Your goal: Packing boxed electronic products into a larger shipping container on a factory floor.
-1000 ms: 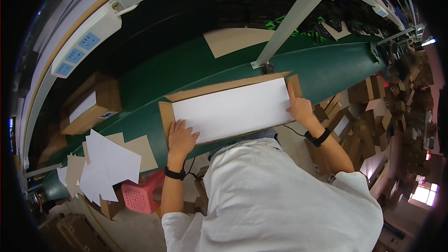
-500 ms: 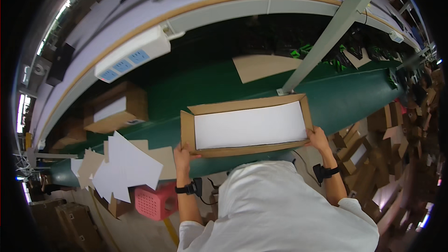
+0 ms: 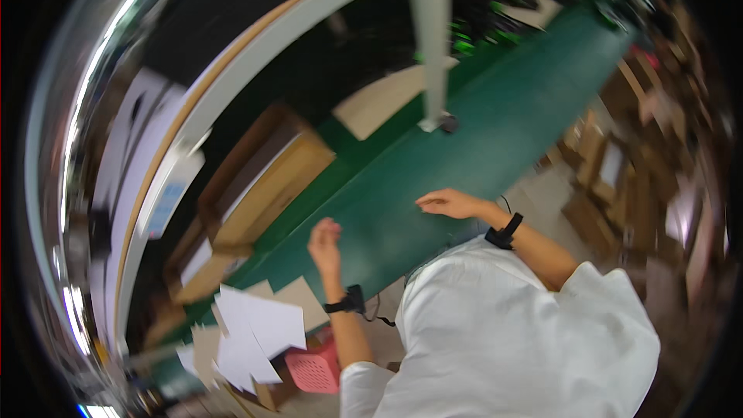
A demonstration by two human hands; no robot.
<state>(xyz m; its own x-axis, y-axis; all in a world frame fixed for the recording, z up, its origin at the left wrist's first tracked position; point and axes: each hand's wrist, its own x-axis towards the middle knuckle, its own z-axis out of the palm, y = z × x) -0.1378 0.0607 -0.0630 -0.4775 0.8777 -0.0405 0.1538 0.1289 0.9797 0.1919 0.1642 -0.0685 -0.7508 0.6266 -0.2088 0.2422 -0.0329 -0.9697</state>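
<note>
In the head view, left hand (image 3: 325,243) and right hand (image 3: 444,202) hover apart, empty, over the green bench (image 3: 518,108), the box (image 3: 282,186) lying beyond the nearer left hand, leftward, long axis running along the bench.

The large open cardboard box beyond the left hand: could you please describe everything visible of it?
The large open cardboard box is long, brown and blurred, with white showing inside. It sits slantwise on the green surface, beyond the left hand. Another box lies by its left end; whether they touch is unclear. No hand touches it.
</note>
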